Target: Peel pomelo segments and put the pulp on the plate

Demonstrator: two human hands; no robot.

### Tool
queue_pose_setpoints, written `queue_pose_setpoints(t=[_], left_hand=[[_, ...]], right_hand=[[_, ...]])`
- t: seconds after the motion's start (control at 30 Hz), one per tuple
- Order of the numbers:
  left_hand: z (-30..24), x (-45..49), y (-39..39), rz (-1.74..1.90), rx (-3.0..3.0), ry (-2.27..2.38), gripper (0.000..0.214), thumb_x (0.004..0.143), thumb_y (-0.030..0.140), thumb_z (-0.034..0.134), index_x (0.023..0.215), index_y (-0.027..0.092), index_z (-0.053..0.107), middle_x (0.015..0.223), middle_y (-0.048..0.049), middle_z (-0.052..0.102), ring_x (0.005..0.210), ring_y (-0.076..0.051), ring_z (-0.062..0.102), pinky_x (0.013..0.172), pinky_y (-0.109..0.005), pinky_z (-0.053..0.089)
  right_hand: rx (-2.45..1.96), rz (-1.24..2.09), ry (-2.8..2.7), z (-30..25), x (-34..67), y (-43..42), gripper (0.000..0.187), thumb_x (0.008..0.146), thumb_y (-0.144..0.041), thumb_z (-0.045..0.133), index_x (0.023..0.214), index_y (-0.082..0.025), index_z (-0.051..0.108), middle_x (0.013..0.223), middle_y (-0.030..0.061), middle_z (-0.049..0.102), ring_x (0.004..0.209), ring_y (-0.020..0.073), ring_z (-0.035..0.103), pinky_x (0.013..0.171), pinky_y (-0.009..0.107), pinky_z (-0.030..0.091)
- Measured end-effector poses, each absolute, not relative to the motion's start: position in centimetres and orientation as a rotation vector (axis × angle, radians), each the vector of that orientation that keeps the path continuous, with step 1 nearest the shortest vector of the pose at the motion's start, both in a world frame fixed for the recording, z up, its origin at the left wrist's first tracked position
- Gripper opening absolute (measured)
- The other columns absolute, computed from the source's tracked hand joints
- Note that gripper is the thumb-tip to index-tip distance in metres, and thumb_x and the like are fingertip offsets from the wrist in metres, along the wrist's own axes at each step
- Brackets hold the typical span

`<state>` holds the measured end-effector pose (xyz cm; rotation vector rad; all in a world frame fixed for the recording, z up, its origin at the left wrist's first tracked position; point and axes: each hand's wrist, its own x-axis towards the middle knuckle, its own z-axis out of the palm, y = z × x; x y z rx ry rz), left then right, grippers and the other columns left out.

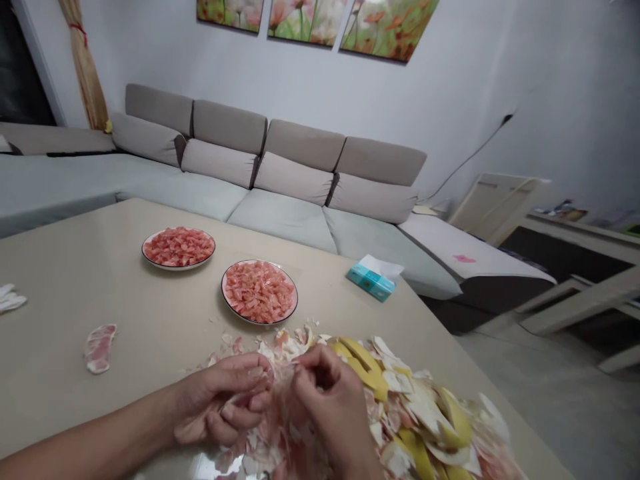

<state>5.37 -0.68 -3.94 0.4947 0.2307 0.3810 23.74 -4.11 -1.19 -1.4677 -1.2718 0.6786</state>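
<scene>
Low over the near part of the table, my left hand curls around a pomelo segment, mostly hidden by the fingers. My right hand is just to its right, thumb and forefinger pinching a thin whitish bit of membrane. Beneath and beside both hands spreads a heap of yellow pomelo rind, white pith and torn pinkish skins. Beyond them is a dark-rimmed plate piled with pink pulp pieces. A second similar plate stands farther left. One loose pomelo segment lies left of my hands.
On the beige table, a blue tissue pack sits near the far right edge. Something white lies at the left edge. A grey sofa runs behind the table. Open floor shows at right.
</scene>
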Motion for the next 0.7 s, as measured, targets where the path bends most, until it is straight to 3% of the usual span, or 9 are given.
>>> queue_pose_setpoints(t=[0.13,0.27,0.4,0.5,0.6,0.7], left_hand=[[-4.4,5.1,-0.2,0.365,0.450,0.192,0.016,0.085,0.029,0.064,0.087,0.013,0.058,0.082,-0.0040,0.049,0.048,-0.002,0.032,0.032,-0.008,0.015],[-5.1,5.1,0.6,0.301,0.420,0.185,0.038,0.091,0.045,0.051,0.085,0.008,0.061,0.062,0.0004,0.042,0.043,-0.004,0.024,0.030,-0.011,0.012],[-5.0,5.2,0.9,0.344,0.403,0.170,0.042,0.094,0.046,0.043,0.084,0.009,0.060,0.057,0.0007,0.042,0.040,-0.004,0.022,0.030,-0.012,0.011],[-4.3,5.5,0.7,0.376,0.383,0.174,0.043,0.095,0.043,0.042,0.083,0.006,0.061,0.057,-0.0008,0.045,0.039,-0.004,0.028,0.031,-0.012,0.014],[-3.8,5.8,0.3,0.502,0.335,0.222,0.029,0.093,0.032,0.049,0.085,0.006,0.061,0.073,-0.0054,0.051,0.049,-0.006,0.039,0.036,-0.013,0.023],[-3.8,6.1,-0.1,0.631,0.362,0.236,0.017,0.091,0.024,0.054,0.085,0.009,0.060,0.084,-0.0064,0.053,0.058,-0.008,0.046,0.047,-0.016,0.034]], right_hand=[[-1.423,0.652,-1.208,-0.8,25.2,-3.9,0.011,0.069,-0.029,0.053,0.062,-0.021,0.048,0.053,-0.0054,0.042,0.047,0.0119,0.038,0.046,0.023,0.031],[-1.376,0.638,-1.423,-1.2,24.8,-4.2,0.022,0.080,-0.028,0.040,0.058,-0.023,0.038,0.053,-0.0044,0.038,0.050,0.0133,0.037,0.048,0.025,0.029],[-1.420,0.434,-1.649,-1.9,24.0,-4.2,0.037,0.086,-0.028,0.045,0.053,-0.022,0.027,0.050,-0.0054,0.032,0.049,0.0120,0.034,0.048,0.026,0.024],[-1.392,0.383,-1.715,-1.9,23.8,-4.0,0.028,0.085,-0.023,0.052,0.059,-0.021,0.041,0.057,-0.0040,0.044,0.053,0.0126,0.042,0.051,0.024,0.031],[-1.317,0.413,-1.748,-1.7,23.6,-4.0,0.008,0.084,-0.016,0.054,0.082,-0.020,0.060,0.076,0.0007,0.060,0.066,0.0148,0.054,0.059,0.024,0.040],[-1.249,0.485,-1.737,-1.6,23.0,-4.3,0.012,0.084,-0.015,0.057,0.085,-0.021,0.067,0.082,0.0029,0.066,0.072,0.0162,0.059,0.065,0.026,0.045]])
